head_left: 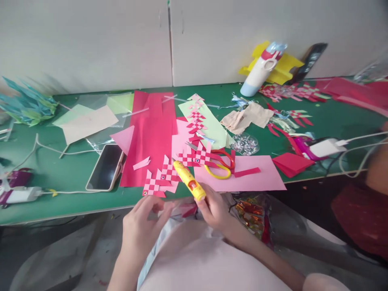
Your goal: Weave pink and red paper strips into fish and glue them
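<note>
My right hand (pixel 214 206) is closed around a chunky yellow pen-shaped tool (pixel 188 180) with a thin dark tip and a small reddish window. The tip points away from me, over the woven paper fish. My left hand (pixel 147 216) is near the table's front edge, fingers curled and thumb near the forefinger; whatever they pinch, if anything, is unclear. Just beyond it lie pink-and-red woven paper fish (pixel 154 182) with stick-on eyes. Scissors (pixel 218 174) with red and yellow handles lie beside another woven fish (pixel 198 155), on pink paper (pixel 257 173).
A phone (pixel 104 167) and white chargers (pixel 26 195) with cables lie at left, near blue-green paper grass (pixel 26 103). Red paper (pixel 151 137) spans the middle. A dish of eyes (pixel 245 144), beige cloth (pixel 247 117) and a bottle (pixel 262 70) stand right. Someone's arm (pixel 377 171) shows at the right edge.
</note>
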Motion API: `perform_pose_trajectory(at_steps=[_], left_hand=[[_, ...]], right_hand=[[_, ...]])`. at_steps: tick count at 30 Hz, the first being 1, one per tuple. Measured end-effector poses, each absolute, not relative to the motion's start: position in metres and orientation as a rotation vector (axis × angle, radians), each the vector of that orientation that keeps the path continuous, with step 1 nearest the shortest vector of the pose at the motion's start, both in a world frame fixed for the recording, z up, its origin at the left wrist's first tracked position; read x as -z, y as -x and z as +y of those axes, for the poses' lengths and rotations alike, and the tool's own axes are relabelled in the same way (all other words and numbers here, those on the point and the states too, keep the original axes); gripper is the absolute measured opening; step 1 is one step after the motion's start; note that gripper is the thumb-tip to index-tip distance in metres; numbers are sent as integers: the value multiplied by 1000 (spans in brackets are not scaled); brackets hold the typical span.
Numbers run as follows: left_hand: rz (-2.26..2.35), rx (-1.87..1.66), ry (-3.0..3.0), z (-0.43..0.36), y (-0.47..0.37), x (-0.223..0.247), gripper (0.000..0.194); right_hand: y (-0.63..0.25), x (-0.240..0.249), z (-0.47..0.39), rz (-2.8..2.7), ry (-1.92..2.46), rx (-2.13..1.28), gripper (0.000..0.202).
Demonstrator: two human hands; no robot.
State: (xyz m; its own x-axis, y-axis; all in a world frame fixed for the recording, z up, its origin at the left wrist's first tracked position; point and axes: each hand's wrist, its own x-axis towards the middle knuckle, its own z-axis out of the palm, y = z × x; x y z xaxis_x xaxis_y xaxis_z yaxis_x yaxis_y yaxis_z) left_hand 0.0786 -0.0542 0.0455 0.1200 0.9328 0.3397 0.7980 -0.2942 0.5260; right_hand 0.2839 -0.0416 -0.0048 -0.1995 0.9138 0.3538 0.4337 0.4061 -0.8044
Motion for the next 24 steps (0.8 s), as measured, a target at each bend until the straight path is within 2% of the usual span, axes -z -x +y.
perform_pose_trajectory(at_steps=[2, 5, 10, 17, 24], left_hand=[[1904, -750, -2152, -55, -67, -32, 21], [2052, -598, -2193, -55, -58, -13, 20], [1971, -661, -2381, -50, -62, 4, 30], [1968, -638, -2310, -45, -64, 4, 15], [1962, -710, -2216, -42, -54, 0, 18]], right_hand=[[-286, 7, -42, -1709, 1189, -853, 23], [-289, 10, -44, -1565, 1173, -1116, 32], [-290, 13, -50, -1379, 1102, -1416, 38], [-302, 10, -62, -1245, 1141, -1670, 41], [-299, 7, -67, -1391, 1146, -1815, 40]])
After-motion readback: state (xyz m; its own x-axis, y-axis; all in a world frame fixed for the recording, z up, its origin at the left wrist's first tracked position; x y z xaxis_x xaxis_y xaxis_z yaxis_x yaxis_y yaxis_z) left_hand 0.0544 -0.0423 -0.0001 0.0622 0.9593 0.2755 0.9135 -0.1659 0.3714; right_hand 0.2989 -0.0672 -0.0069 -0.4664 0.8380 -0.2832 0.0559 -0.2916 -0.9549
